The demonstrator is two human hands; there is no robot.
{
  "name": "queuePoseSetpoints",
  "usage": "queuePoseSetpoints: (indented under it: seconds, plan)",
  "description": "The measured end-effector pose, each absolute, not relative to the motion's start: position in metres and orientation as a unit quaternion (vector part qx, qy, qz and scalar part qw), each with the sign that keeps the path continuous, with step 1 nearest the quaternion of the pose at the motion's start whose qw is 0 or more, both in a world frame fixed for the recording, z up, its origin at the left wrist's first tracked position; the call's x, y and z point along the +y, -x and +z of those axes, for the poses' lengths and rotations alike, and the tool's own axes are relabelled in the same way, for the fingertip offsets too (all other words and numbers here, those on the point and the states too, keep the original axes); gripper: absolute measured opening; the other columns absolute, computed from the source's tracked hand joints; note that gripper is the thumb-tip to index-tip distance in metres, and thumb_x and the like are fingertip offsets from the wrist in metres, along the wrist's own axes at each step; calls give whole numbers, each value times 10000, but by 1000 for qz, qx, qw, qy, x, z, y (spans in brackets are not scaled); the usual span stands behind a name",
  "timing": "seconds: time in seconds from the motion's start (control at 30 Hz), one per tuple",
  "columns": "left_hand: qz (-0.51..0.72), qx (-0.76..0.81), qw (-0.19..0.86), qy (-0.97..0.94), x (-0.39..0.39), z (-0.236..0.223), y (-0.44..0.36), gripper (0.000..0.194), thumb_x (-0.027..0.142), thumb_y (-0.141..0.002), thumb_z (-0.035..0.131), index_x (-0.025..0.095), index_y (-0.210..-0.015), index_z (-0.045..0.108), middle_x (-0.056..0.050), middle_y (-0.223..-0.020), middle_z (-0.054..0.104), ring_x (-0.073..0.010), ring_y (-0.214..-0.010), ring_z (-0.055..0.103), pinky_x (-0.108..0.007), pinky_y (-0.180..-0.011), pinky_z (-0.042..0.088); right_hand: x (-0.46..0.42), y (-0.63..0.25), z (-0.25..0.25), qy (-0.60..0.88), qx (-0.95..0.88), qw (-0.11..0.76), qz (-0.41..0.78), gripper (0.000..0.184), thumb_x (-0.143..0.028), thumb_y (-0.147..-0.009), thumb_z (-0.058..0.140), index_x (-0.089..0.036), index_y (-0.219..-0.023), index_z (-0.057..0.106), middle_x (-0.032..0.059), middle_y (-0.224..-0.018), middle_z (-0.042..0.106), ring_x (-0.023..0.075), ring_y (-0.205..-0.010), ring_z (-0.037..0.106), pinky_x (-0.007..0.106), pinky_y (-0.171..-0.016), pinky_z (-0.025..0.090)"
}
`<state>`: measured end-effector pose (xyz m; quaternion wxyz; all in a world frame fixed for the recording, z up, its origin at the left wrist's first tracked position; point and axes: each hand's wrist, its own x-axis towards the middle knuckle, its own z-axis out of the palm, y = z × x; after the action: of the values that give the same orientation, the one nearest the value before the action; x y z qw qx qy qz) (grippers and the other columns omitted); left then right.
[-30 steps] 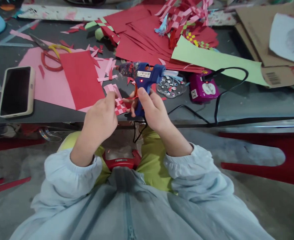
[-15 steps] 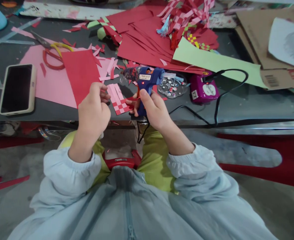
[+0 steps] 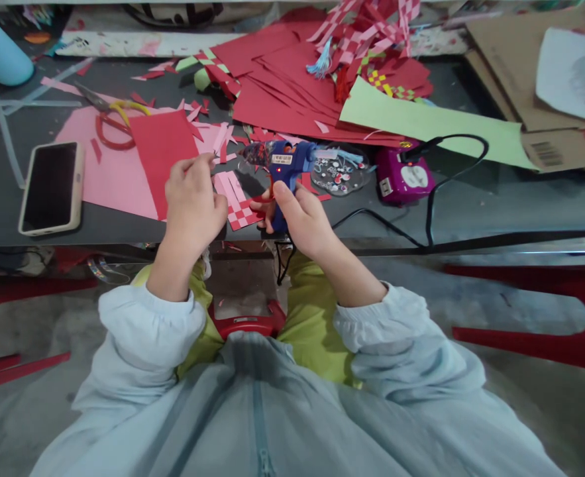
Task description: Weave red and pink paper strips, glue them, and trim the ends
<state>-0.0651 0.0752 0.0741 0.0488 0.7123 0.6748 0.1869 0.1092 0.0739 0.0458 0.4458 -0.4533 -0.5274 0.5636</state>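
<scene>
In the head view, the right hand (image 3: 305,215) has its grip wrapped around the handle of the blue glue gun (image 3: 293,164), near the front edge of the tabletop (image 3: 501,212). The woven red-and-pink paper (image 3: 242,214) lies by that edge, between both hands. The left hand (image 3: 193,195) curls beside the red sheet (image 3: 156,149); whether its grip holds anything cannot be told.

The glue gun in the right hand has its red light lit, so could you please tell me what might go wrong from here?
If the glue gun is hot, its nozzle could burn the left hand, which is close by. Any drip might land on the pink paper scraps near it. The black cord reaches the front edge of the table, where it might snag.
</scene>
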Motion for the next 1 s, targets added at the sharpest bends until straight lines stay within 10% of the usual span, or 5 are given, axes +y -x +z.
queuePoseSetpoints:
  seconds: [1.0]
  plan:
    - [183, 679, 58, -709, 88, 69, 62, 528, 102, -779, 443, 225, -1287, 523, -79, -1233, 682, -271, -1254, 531, -494, -1156, 270, 78, -111, 35, 438, -569, 439, 540, 537, -741, -843, 443, -214, -821, 542, -30, -517, 575, 164, -725, 697, 301, -737, 539]
